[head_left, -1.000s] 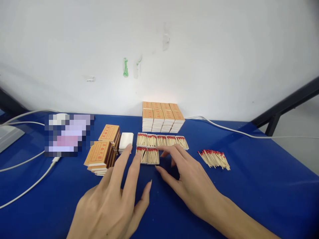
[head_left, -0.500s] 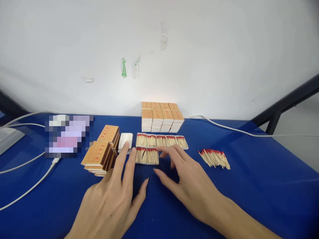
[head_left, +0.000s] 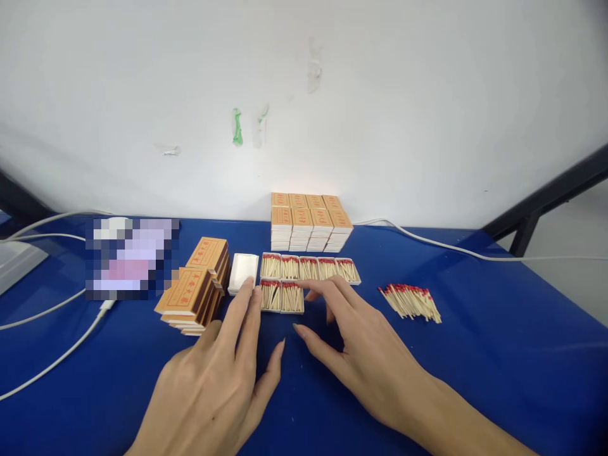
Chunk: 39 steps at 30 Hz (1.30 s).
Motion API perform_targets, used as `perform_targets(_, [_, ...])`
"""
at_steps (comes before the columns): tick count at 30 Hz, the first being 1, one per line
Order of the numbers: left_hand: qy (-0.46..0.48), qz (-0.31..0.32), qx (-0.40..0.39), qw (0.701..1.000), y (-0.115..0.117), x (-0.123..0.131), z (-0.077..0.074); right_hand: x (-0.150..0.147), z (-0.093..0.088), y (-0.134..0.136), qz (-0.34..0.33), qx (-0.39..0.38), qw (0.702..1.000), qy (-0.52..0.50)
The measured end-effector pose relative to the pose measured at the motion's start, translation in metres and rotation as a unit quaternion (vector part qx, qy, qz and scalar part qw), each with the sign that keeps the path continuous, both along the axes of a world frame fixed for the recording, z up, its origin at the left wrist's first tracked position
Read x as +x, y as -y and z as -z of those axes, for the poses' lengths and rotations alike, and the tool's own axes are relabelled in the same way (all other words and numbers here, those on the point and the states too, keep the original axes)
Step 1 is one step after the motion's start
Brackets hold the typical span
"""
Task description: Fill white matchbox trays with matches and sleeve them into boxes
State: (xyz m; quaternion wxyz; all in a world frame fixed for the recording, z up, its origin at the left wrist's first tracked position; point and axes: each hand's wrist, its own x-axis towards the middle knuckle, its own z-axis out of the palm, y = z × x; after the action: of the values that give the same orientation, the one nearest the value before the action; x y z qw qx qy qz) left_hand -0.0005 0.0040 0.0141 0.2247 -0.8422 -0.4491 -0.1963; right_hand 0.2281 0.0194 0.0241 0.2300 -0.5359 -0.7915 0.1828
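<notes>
Empty matchbox tray (head_left: pixel 243 272), white card, sits on the blue worktop (head_left: pixel 475 367) just left of the filled trays. It now lies a little further right than half a second ago, closing on the far row, and its hollow side shows more plainly. The left hand (head_left: pixel 213 386) is open and flat with its fingers stretched out, gripping nothing. Its index fingertip touches the tray's near edge, where before it lay on top of the tray. The right hand (head_left: pixel 365 354) has hardly shifted; it is open too, fingers spread low over the cloth, the index tip just right of the near row.

At far left a thin white cable (head_left: pixel 52 361) snakes over the smooth cloth. Next come two leaning stacks of flat orange-and-brown sleeves (head_left: pixel 194 288), printed in red. Right of the empty tray, five shallow rectangular trays (head_left: pixel 308 268) stand side by side, each packed with pale wooden sticks with red heads. Two more filled trays (head_left: pixel 281 296) lie touching them on the near side. Behind, against the white wall, closed matchboxes (head_left: pixel 308 221) are piled in a neat block. Well to the right lies a loose heap of matches (head_left: pixel 411 302), red heads at the far end.
</notes>
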Motion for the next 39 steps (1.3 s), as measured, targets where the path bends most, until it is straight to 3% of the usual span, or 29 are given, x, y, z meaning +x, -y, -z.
perform_targets(5, [0.012, 0.054, 0.02, 0.998, 0.002, -0.001, -0.006, 0.0, 0.0, 0.001, 0.005, 0.018, 1.0, -0.023])
perform_targets(12, [0.031, 0.168, -0.001, 0.985, 0.011, 0.002, -0.004, 0.007, -0.006, 0.0, 0.034, 0.055, 0.988, -0.138])
perform_targets(17, [0.046, 0.176, 0.005, 0.983, 0.014, 0.004, -0.001, 0.012, -0.013, 0.001, 0.039, -0.015, 0.977, -0.21])
perform_targets(22, [0.087, 0.195, 0.021, 0.977, 0.015, 0.004, 0.0, 0.012, -0.018, -0.001, 0.003, -0.104, 0.975, -0.197])
perform_targets(31, [0.174, 0.149, -0.102, 0.968, 0.011, -0.002, -0.001, 0.013, -0.024, 0.0, -0.048, -0.236, 0.94, -0.241])
perform_targets(35, [0.181, 0.161, -0.179, 0.954, 0.011, -0.005, 0.001, 0.012, -0.028, 0.001, -0.053, -0.243, 0.942, -0.226])
perform_targets(39, [0.2, 0.16, -0.158, 0.954, 0.013, -0.004, 0.005, 0.012, -0.029, 0.001, -0.058, -0.237, 0.946, -0.215])
